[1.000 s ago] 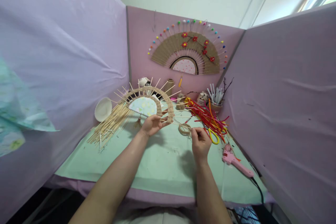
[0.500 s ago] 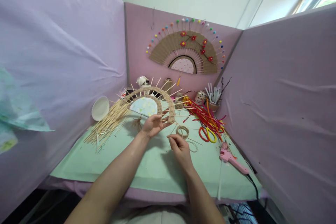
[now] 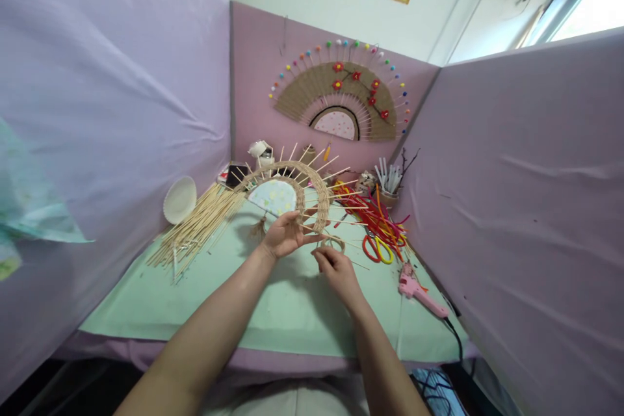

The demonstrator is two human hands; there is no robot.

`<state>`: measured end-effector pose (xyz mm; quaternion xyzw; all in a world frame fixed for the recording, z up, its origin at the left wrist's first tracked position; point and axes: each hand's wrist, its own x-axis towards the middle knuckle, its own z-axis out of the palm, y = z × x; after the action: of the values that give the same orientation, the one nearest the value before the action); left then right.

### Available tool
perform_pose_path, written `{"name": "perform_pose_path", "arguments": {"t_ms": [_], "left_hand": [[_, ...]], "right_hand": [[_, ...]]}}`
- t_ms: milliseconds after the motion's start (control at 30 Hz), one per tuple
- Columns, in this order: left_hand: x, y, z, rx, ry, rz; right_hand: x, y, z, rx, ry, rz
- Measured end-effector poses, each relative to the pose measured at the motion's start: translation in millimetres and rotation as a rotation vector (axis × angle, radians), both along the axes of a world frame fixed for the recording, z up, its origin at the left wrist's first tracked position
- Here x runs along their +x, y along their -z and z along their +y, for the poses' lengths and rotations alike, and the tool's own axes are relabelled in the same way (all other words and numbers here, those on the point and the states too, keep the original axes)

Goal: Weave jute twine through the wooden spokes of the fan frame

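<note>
My left hand (image 3: pixel 284 236) grips the bottom edge of a half-round fan frame (image 3: pixel 287 190) made of wooden skewers with tan twine woven round a pale dotted paper centre. It holds the frame upright above the green table mat (image 3: pixel 205 292). My right hand (image 3: pixel 336 271) is just below and right of the frame, fingers pinched on a strand of tan twine. A small coil of the same twine (image 3: pixel 334 244) lies right behind those fingers.
A pile of loose skewers (image 3: pixel 195 231) and a white paper plate (image 3: pixel 179 199) lie at the left. Red and orange pipe cleaners (image 3: pixel 377 216), scissors (image 3: pixel 376 249) and a pink glue gun (image 3: pixel 416 289) lie at the right. A finished fan (image 3: pixel 338 101) hangs on the back panel.
My right hand has moved left and forward from beside the scissors to just under the frame's right end. My left hand keeps its hold on the frame.
</note>
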<state>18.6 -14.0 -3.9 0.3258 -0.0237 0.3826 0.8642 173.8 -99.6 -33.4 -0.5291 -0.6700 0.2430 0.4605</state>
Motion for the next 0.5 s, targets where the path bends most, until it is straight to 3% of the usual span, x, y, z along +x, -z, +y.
{"name": "perform_pose_path", "arguments": {"t_ms": [167,300,500], "left_hand": [[-5,-2.8,-3,0.042,0.113,-0.029],[-8,-4.3,-6,0.048,0.195,-0.002],[-5,1.9,-1,-0.010,0.123,-0.013]], "right_hand": [[30,-5.5,22,0.014,0.057,-0.117],[45,-11.3,40,-0.068,0.088,-0.172],[36,-11.9,57,-0.181,0.003,-0.179]]}}
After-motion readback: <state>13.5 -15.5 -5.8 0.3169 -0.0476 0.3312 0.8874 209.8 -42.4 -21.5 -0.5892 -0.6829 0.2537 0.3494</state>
